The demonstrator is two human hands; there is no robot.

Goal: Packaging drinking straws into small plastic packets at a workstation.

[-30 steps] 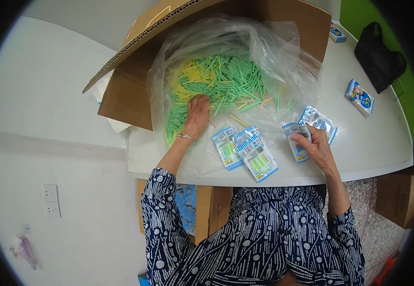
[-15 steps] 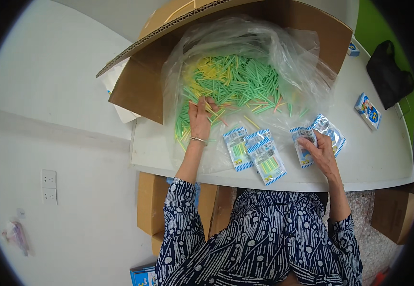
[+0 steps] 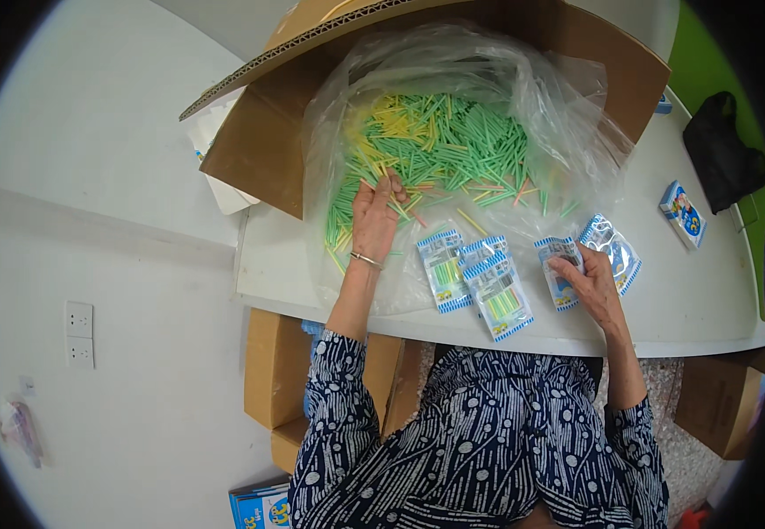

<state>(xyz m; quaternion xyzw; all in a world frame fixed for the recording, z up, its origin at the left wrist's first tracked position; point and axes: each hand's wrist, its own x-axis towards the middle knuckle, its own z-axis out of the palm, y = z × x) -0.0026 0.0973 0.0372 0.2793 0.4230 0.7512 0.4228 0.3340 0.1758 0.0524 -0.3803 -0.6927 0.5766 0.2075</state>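
Observation:
My left hand (image 3: pixel 373 217), a bangle at its wrist, is at the near edge of a heap of thin coloured sticks (image 3: pixel 453 145), mostly green with some yellow and pink. Its fingers are closed on a few yellow and pink sticks (image 3: pixel 389 191). The heap lies in a clear plastic bag (image 3: pixel 567 123) inside a cardboard box tipped on its side. My right hand (image 3: pixel 596 284) pinches a small blue-and-white packet (image 3: pixel 559 262) near the table's front. Left of it, several packets overlap, the front one (image 3: pixel 499 295) showing green and yellow sticks through its window.
Another packet (image 3: pixel 612 251) lies beside my right hand. The cardboard box (image 3: pixel 263 163) stands open towards me on the white table (image 3: pixel 329 304). At the right are a small blue-and-white box (image 3: pixel 684 214) and a black bag (image 3: pixel 724 154). Cartons (image 3: pixel 268 370) stand below the table.
The whole view has shifted slightly. My left hand has drawn a few sticks up between its fingers at the heap's edge. My right hand keeps its hold on the packet.

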